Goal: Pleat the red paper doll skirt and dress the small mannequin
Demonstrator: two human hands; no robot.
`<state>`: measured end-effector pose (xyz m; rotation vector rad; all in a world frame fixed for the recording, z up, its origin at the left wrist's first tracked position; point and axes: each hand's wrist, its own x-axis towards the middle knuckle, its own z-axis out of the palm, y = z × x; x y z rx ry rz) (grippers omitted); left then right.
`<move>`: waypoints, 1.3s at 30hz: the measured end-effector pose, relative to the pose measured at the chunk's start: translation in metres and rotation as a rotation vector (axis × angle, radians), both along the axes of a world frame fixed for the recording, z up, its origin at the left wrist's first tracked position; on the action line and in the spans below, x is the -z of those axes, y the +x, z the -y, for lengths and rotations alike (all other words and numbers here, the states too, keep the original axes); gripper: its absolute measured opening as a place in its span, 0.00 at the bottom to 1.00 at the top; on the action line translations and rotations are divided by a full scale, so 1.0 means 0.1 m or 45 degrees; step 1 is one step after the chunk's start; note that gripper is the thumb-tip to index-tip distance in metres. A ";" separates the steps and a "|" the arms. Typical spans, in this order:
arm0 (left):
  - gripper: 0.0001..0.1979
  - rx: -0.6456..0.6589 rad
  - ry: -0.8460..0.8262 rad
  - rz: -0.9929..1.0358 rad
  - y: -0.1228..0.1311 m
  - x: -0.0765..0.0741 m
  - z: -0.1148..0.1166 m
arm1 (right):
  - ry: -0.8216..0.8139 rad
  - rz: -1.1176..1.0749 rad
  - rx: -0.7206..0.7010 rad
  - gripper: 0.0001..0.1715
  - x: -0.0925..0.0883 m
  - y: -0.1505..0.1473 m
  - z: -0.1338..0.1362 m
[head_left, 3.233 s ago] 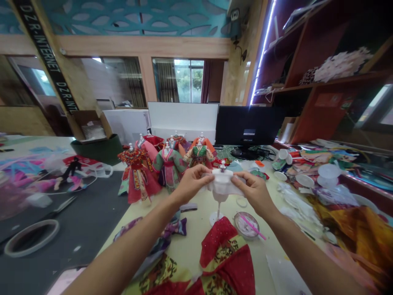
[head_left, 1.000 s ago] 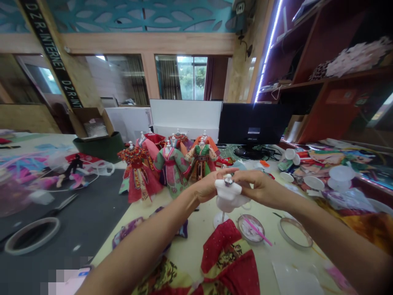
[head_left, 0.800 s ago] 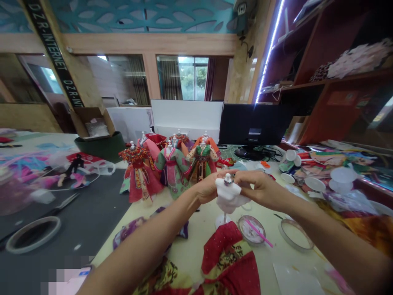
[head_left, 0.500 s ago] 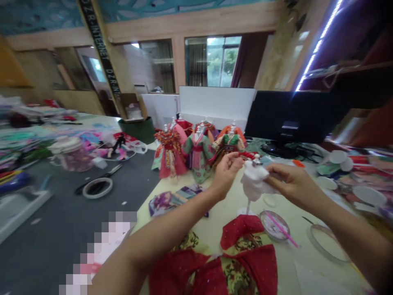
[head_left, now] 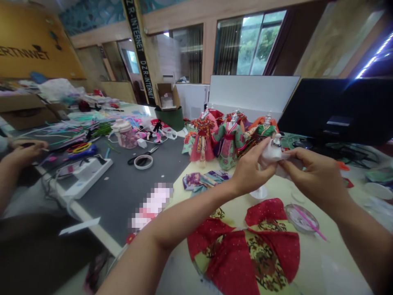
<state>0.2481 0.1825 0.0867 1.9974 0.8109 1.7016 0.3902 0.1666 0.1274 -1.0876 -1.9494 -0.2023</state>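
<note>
A small doll form in white cloth point(head_left: 272, 152) is held up over the table on a stand with a round white base point(head_left: 258, 192). My left hand point(head_left: 253, 169) grips its left side, fingers wrapped round the cloth. On the right, my right hand point(head_left: 313, 170) pinches the cloth's edge between thumb and fingers. Below lies a red and gold patterned fabric piece point(head_left: 229, 256), spread out flat. Beside it is a round dish point(head_left: 302, 218) with a pink stick point(head_left: 310, 222) across it. Several dressed doll forms, one in a green robe point(head_left: 230, 143), stand behind my left hand.
Folded purple and blue cloth point(head_left: 204, 180), a tape roll point(head_left: 143, 162), scissors point(head_left: 147, 153), a pink jug point(head_left: 124, 134) and a power strip point(head_left: 89, 178) lie leftward. A monitor point(head_left: 334, 108) stands back right. Another person's hands point(head_left: 26, 151) are at far left.
The view has swung left, bringing another person's hands into sight. My left hand has moved from beside the white cloth's top to around its side; my right hand still pinches the cloth.
</note>
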 end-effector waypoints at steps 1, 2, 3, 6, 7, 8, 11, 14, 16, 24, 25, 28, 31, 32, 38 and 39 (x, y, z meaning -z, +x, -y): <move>0.28 0.000 0.029 -0.016 -0.05 -0.03 0.04 | 0.028 0.008 -0.007 0.09 -0.02 -0.05 0.05; 0.28 -0.001 0.057 -0.030 -0.10 -0.06 0.08 | 0.056 0.017 -0.017 0.08 -0.03 -0.10 0.10; 0.28 -0.004 0.074 -0.042 -0.15 -0.09 0.13 | 0.083 0.026 -0.024 0.08 -0.04 -0.15 0.15; 0.30 -0.005 0.038 -0.040 -0.25 -0.11 0.28 | 0.151 0.056 -0.015 0.07 -0.04 -0.26 0.33; 0.30 -0.002 0.002 -0.031 -0.28 -0.09 0.33 | 0.162 0.063 -0.010 0.07 -0.03 -0.28 0.38; 0.30 0.002 -0.035 -0.022 -0.30 -0.07 0.37 | 0.172 0.065 -0.012 0.07 -0.01 -0.30 0.43; 0.26 0.001 -0.091 -0.019 -0.35 0.02 0.45 | 0.175 0.061 -0.038 0.06 0.06 -0.36 0.54; 0.22 -0.018 -0.038 -0.057 -0.41 0.07 0.50 | 0.174 0.042 -0.059 0.04 0.12 -0.41 0.59; 0.20 -0.035 0.046 -0.079 -0.46 0.06 0.53 | 0.172 0.028 -0.064 0.03 0.15 -0.45 0.61; 0.22 -0.073 -0.046 -0.100 -0.55 0.07 0.55 | 0.113 0.029 -0.034 0.06 0.23 -0.53 0.57; 0.22 -0.066 -0.053 -0.108 -0.55 0.08 0.54 | 0.109 0.023 -0.034 0.06 0.24 -0.53 0.55; 0.21 -0.008 -0.072 -0.081 -0.54 0.08 0.47 | 0.079 -0.019 -0.054 0.06 0.25 -0.52 0.51; 0.20 0.057 -0.119 -0.055 -0.54 0.06 0.40 | -0.053 -0.105 -0.124 0.07 0.21 -0.49 0.49; 0.20 0.067 -0.139 -0.048 -0.54 0.05 0.38 | -0.113 -0.146 -0.161 0.08 0.19 -0.48 0.48; 0.17 0.085 -0.209 0.040 -0.52 0.06 0.30 | -0.199 -0.228 -0.265 0.05 0.17 -0.41 0.47; 0.17 0.091 -0.224 0.044 -0.52 0.07 0.30 | -0.171 -0.212 -0.255 0.04 0.18 -0.39 0.47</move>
